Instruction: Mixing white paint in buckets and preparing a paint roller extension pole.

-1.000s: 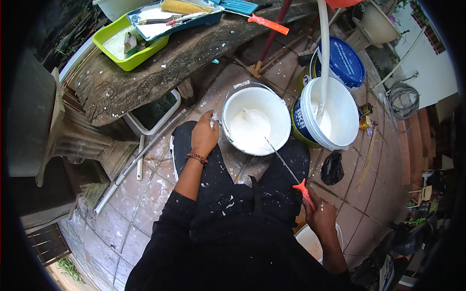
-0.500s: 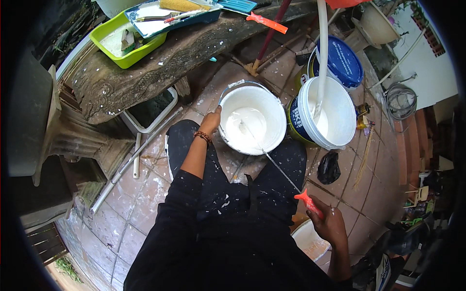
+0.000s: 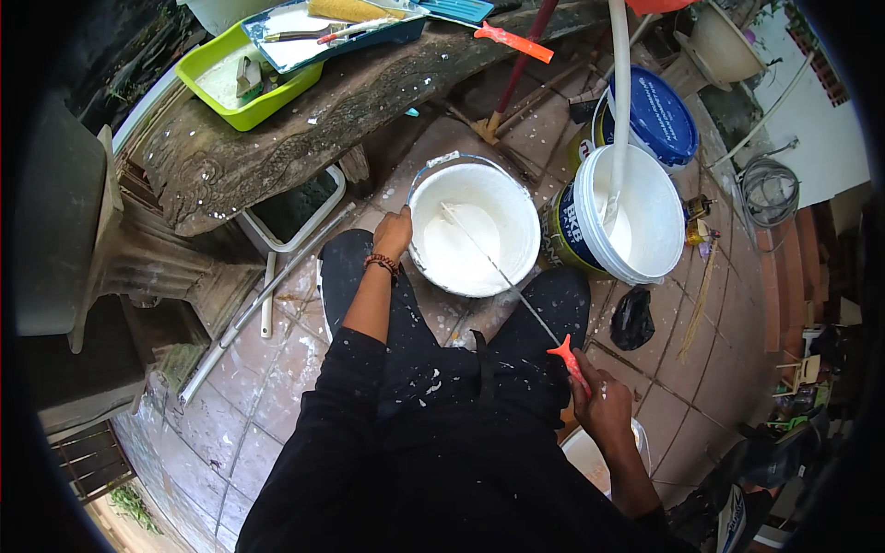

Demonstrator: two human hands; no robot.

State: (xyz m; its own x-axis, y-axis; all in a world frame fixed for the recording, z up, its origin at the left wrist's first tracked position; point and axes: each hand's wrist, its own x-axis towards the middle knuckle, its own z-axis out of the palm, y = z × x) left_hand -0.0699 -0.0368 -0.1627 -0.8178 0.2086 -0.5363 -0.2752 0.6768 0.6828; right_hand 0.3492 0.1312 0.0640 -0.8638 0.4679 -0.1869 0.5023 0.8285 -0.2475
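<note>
Over the bucket's (image 3: 513, 205) near-right rim, rod (image 3: 535, 315) angles in. Right hand (image 3: 604, 401) wraps its red handle (image 3: 570, 362); left hand (image 3: 394, 234) is closed on the bucket's left rim. Rod looks light, stiff: hold the handle. Bucket's likely heavy with paint (image 3: 468, 247), rim maybe slick. Tub (image 3: 656, 207) just right of bucket. Left fingertips unclear; can't tell if rod tip touches paint.

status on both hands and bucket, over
Left hand holding white bucket. Right hand gripping red handle, metal rod reaching into bucket. Second open bucket close on right, not blocking.
</note>
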